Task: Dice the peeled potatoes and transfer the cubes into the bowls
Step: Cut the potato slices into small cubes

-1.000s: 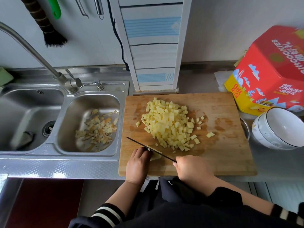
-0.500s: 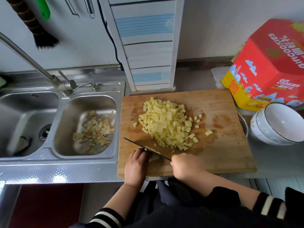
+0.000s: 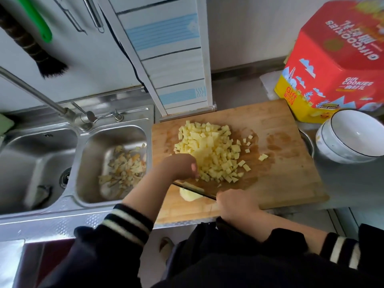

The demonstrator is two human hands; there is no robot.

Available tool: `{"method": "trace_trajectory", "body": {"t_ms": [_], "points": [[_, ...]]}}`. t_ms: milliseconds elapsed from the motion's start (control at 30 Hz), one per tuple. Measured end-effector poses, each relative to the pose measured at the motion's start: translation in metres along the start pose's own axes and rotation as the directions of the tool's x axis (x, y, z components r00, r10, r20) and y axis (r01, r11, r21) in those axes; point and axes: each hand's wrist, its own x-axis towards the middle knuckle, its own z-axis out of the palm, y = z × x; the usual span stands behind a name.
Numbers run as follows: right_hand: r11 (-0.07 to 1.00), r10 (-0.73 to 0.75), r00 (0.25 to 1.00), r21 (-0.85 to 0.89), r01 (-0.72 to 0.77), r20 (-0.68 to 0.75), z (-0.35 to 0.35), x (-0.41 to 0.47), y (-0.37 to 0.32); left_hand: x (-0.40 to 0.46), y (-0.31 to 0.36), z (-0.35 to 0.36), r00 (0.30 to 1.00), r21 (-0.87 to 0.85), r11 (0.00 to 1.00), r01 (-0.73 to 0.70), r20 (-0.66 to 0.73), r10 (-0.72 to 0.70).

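Observation:
A heap of diced potato cubes (image 3: 209, 154) lies in the middle of the wooden cutting board (image 3: 280, 163). My left hand (image 3: 181, 165) is at the heap's left edge with curled fingers. A blurred pale piece sits right by its fingertips, and a grip is unclear. My right hand (image 3: 234, 204) grips the handle of a dark knife (image 3: 193, 190) near the board's front edge. The blade lies over an uncut potato piece (image 3: 190, 196). A white bowl (image 3: 351, 136) stands empty to the right of the board.
A double steel sink (image 3: 79, 196) lies left of the board, with potato peelings (image 3: 124, 169) in its right basin. A red and yellow cookie box (image 3: 336, 65) stands behind the bowl. The tap (image 3: 68, 113) reaches over the sink. A striped board (image 3: 170, 59) leans on the wall.
My left hand has left the potato piece at the knife and moved up to the heap's left edge. The right hand and knife stay near the front edge. The camera has tilted.

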Motion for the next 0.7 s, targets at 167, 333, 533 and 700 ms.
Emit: {"method": "trace_trajectory", "body": {"t_ms": [167, 333, 533, 700], "points": [[0.999, -0.002, 1.000, 0.032, 0.002, -0.004, 0.000, -0.001, 0.001, 0.032, 0.009, 0.031, 0.983, 0.256, 0.966, 0.033, 0.166, -0.078], [0.999, -0.014, 0.999, 0.042, 0.016, -0.048, 0.005, -0.002, 0.002, 0.029, 0.012, 0.033, 0.978, 0.207, 0.977, 0.053, 0.185, -0.092], [0.998, -0.016, 0.997, 0.053, 0.020, -0.077, 0.008, -0.003, 0.002, 0.028, 0.012, 0.026, 0.950, 0.158, 0.986, 0.050, 0.296, -0.096], [0.998, 0.004, 0.998, 0.063, 0.001, -0.065, 0.009, -0.002, 0.002, 0.029, 0.016, 0.022, 0.969, 0.136, 0.989, 0.049, 0.235, -0.080]]}}
